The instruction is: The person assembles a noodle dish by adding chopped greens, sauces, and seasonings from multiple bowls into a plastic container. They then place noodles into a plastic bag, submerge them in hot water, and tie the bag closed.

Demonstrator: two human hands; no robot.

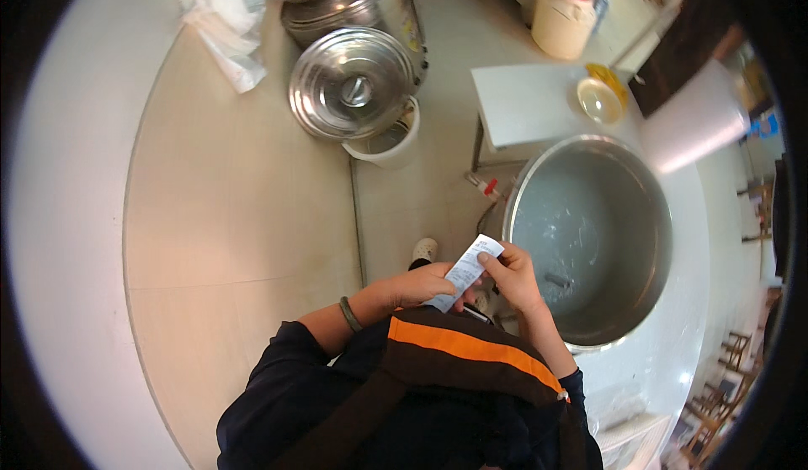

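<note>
A narrow printed paper slip [466, 273] is held up in front of my apron [467, 356], tilted up to the right. My left hand [432, 282] grips its lower part, thumb over the printed side. Near the top edge, my right hand [514, 274] pinches it between thumb and fingers. The slip bears small print. Just right of my right hand stands a large round metal pot [653, 280], open at the top, with cloudy liquid [568, 230] and a small dark object [558, 280] inside. My right forearm passes beside the pot's near-left rim.
A steel lid [353, 88] leans over a white bucket [404, 151] near a metal barrel [391, 3]. A small white table [517, 101] carries a pale bowl [598, 101]. A red-handled valve [489, 187] juts out beside the pot. Plastic bags [227, 22] lie upper left.
</note>
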